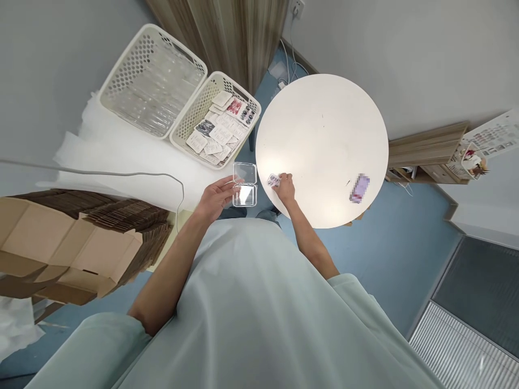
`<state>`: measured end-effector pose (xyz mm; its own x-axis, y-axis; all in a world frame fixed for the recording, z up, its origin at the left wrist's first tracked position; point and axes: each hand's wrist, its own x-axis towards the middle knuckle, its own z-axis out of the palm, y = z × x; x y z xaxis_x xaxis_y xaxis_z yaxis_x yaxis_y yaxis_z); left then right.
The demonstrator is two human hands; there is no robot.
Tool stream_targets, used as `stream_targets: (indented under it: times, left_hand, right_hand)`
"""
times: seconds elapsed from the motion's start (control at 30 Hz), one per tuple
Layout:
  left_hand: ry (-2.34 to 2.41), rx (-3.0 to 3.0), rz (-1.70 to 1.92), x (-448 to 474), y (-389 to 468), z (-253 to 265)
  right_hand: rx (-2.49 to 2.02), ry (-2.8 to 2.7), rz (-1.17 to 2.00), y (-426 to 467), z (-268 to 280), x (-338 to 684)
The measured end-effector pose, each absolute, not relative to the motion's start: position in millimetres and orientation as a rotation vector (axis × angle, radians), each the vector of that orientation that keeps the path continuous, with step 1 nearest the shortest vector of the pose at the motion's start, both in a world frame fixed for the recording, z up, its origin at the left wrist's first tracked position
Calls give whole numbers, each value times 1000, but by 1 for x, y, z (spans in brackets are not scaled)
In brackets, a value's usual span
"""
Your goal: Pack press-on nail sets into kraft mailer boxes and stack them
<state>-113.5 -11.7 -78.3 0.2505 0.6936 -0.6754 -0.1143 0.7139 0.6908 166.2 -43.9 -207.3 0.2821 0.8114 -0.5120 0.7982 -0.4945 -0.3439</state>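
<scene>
My left hand pinches the side of a small clear plastic box, with its hinged lid swung open away from me. The box is held just off the left edge of the round white table, and I see nothing inside it. Over the table's near left edge, my right hand has its fingers closed on a small white card with dark purple pieces on it. Part of the card is hidden by the fingers.
Left of the table, a white basket holds many small cards, beside another basket of clear plastic boxes. Folded brown cardboard boxes are stacked at the left. A pixelated purple object lies on the table's right. A grey cable crosses the left.
</scene>
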Motion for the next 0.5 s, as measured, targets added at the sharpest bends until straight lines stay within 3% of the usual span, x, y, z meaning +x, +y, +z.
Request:
stream_targets:
  times: [0.2, 0.5]
  left_hand:
    - [1140, 579, 542, -99, -7, -79]
    - [1027, 611, 416, -24, -10, -77]
  right_hand:
    - [-2448, -1366, 1111, -68, -188, 175]
    - [-2326, -994, 894, -116, -117, 224]
